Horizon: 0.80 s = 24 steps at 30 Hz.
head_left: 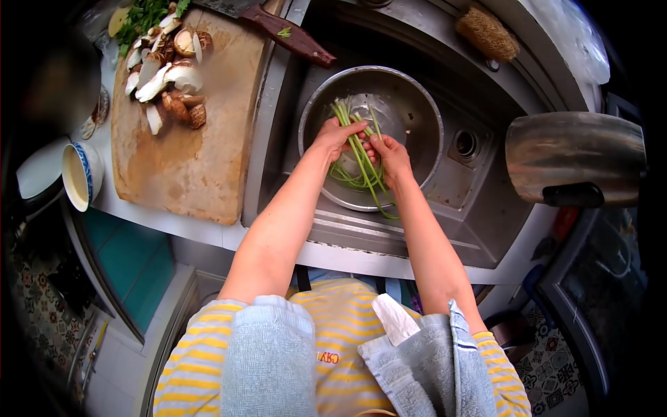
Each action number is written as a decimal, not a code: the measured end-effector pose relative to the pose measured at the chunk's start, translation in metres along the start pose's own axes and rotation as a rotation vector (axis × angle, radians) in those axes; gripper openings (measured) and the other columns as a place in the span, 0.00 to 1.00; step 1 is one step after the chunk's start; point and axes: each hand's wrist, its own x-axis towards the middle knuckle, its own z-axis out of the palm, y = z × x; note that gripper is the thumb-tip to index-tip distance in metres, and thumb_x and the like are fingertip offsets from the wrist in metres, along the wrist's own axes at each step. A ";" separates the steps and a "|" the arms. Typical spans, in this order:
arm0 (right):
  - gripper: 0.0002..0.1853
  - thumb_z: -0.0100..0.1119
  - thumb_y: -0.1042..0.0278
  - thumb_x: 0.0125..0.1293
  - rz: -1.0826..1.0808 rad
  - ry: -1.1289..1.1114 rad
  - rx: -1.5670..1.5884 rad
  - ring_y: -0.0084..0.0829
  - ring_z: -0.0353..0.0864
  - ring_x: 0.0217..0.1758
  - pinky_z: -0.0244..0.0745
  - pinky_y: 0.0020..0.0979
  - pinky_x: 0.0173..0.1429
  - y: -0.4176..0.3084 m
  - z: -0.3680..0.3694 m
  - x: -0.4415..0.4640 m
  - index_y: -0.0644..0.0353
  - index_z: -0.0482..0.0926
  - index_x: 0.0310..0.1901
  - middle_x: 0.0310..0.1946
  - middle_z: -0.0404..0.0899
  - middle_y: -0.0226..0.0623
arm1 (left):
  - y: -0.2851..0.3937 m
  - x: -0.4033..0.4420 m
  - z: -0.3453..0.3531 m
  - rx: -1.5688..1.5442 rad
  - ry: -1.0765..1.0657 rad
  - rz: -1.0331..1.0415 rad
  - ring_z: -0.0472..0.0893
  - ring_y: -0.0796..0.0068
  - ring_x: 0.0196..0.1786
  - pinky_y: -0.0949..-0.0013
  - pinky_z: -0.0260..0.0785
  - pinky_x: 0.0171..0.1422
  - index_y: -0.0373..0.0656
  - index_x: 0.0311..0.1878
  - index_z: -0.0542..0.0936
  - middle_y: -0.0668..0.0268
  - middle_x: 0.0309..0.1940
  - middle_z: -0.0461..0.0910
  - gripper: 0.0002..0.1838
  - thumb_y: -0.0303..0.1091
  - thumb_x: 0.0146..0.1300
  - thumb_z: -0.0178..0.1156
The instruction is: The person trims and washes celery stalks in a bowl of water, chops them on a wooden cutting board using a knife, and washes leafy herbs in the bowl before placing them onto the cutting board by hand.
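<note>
A bunch of long, thin scallions [361, 158], pale at the upper ends, is held over a round steel basin [432, 118]. My left hand [338, 133] is closed around the bunch near its upper part, thumb across the stalks. Close beside it, my right hand [390, 157] pinches some of the same stalks; its fingertips are partly hidden behind them. The green lower ends curl down inside the basin, and a few hang over its near rim. Small dark bits lie on the basin's inner wall. The basin stands in a steel sink [445, 226].
Left of the sink, a wooden cutting board [194, 170] carries cut mushrooms [170, 76] and green herbs [142, 24]. A cleaver's brown handle [292, 35] juts over the sink edge. A bowl [81, 176] stands at left, a metal pot [577, 153] at right, a brown scrubber [488, 33] behind.
</note>
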 end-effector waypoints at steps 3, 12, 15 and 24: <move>0.07 0.52 0.66 0.64 0.098 -0.052 0.212 0.17 0.72 0.22 0.70 0.16 0.27 -0.004 -0.004 0.002 0.61 0.74 0.36 0.26 0.77 0.30 | -0.004 0.005 -0.005 -0.113 -0.117 0.056 0.75 0.76 0.29 0.74 0.73 0.36 0.39 0.37 0.74 0.64 0.28 0.76 0.10 0.28 0.53 0.63; 0.06 0.56 0.77 0.58 0.018 -0.033 0.215 0.19 0.73 0.23 0.69 0.17 0.25 -0.005 -0.007 0.000 0.62 0.73 0.37 0.28 0.77 0.35 | -0.007 0.011 -0.007 -0.169 -0.094 0.136 0.77 0.72 0.39 0.72 0.72 0.44 0.38 0.42 0.73 0.60 0.36 0.78 0.10 0.26 0.56 0.58; 0.06 0.56 0.78 0.57 0.001 -0.029 0.219 0.19 0.73 0.23 0.70 0.16 0.26 -0.005 -0.007 0.000 0.62 0.72 0.37 0.28 0.77 0.36 | -0.005 0.010 -0.007 -0.258 -0.059 0.082 0.78 0.71 0.42 0.71 0.72 0.45 0.39 0.41 0.72 0.60 0.37 0.78 0.08 0.26 0.58 0.57; 0.06 0.56 0.78 0.57 0.029 0.012 0.234 0.20 0.75 0.24 0.70 0.17 0.26 -0.003 -0.006 -0.001 0.64 0.72 0.36 0.28 0.78 0.37 | 0.002 0.000 0.001 -0.037 -0.012 0.103 0.78 0.71 0.39 0.73 0.73 0.42 0.37 0.42 0.72 0.59 0.37 0.78 0.11 0.21 0.54 0.56</move>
